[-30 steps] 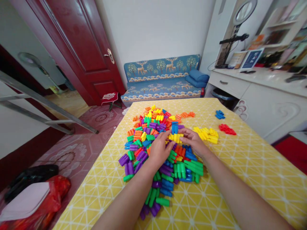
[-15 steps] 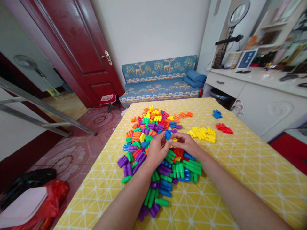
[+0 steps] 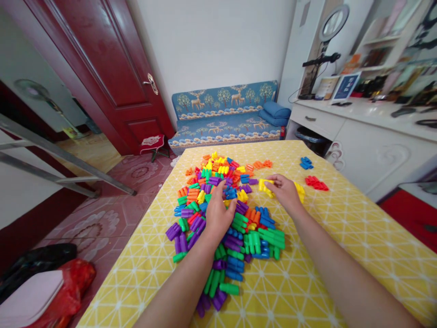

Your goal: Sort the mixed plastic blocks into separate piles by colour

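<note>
My left hand (image 3: 218,213) is over a pile of plastic peg-shaped building blocks, thumb and fingers apart. Just beyond its thumb, a blue block (image 3: 231,193) lies on the pile beside a yellow block (image 3: 242,196). To the right, my right hand (image 3: 286,193) has its fingers closed on yellow blocks (image 3: 265,187) at the left end of the yellow group. This hand hides the middle of that group, and more yellow blocks (image 3: 300,192) show past it. Green blocks (image 3: 253,242) and purple blocks (image 3: 174,231) lie nearer me in the pile.
Red blocks (image 3: 316,183) and blue blocks (image 3: 306,163) form small groups at the right of the yellow patterned tablecloth (image 3: 327,255). Orange blocks (image 3: 262,164) lie toward the far edge. A blue sofa (image 3: 221,118) stands behind, a white dresser (image 3: 372,150) at the right.
My hands have moved apart. My right hand went right and away to the yellow group. My left hand has opened, and the blue block it held now lies on the pile.
</note>
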The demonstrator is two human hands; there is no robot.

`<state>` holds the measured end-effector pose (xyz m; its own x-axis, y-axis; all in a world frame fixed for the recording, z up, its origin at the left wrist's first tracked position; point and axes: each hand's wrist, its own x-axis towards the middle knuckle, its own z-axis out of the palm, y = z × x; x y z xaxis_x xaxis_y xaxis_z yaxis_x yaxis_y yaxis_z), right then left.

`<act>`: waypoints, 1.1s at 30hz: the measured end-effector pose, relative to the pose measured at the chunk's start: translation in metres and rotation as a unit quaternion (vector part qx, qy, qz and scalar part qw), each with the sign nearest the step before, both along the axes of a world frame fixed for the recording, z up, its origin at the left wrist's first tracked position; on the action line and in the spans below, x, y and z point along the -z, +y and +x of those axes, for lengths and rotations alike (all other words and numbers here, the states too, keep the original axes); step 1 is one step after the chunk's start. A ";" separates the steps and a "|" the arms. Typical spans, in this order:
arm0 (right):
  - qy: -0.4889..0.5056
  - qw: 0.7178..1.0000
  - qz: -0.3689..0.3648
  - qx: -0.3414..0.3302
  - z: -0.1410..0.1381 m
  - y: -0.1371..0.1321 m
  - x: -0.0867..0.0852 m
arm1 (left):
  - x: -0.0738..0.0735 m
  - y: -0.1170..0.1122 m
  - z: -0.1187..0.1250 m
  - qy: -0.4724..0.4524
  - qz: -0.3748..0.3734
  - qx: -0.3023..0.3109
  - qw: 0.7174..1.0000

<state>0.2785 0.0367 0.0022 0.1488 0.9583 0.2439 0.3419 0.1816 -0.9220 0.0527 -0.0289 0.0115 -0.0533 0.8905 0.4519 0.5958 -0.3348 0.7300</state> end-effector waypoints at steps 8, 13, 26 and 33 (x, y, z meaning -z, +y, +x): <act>-0.344 0.920 0.067 0.176 0.051 0.012 0.022 | 0.000 0.001 -0.001 0.017 -0.002 0.011 1.000; -0.346 0.915 0.123 0.167 0.040 0.012 0.025 | 0.001 0.002 -0.002 0.021 0.008 0.014 1.000; -0.270 0.930 0.063 -0.243 -0.049 -0.031 0.000 | -0.003 -0.001 -0.002 0.071 0.001 0.027 0.997; -0.126 0.964 0.020 -0.233 -0.057 -0.031 -0.004 | -0.004 -0.002 0.000 0.069 -0.004 0.023 0.997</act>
<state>0.2218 0.0053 0.0065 -0.3640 0.8958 0.2550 0.4272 0.4039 -0.8089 0.0523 -0.0307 0.0154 0.0500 0.8944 0.4444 0.6755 -0.3581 0.6446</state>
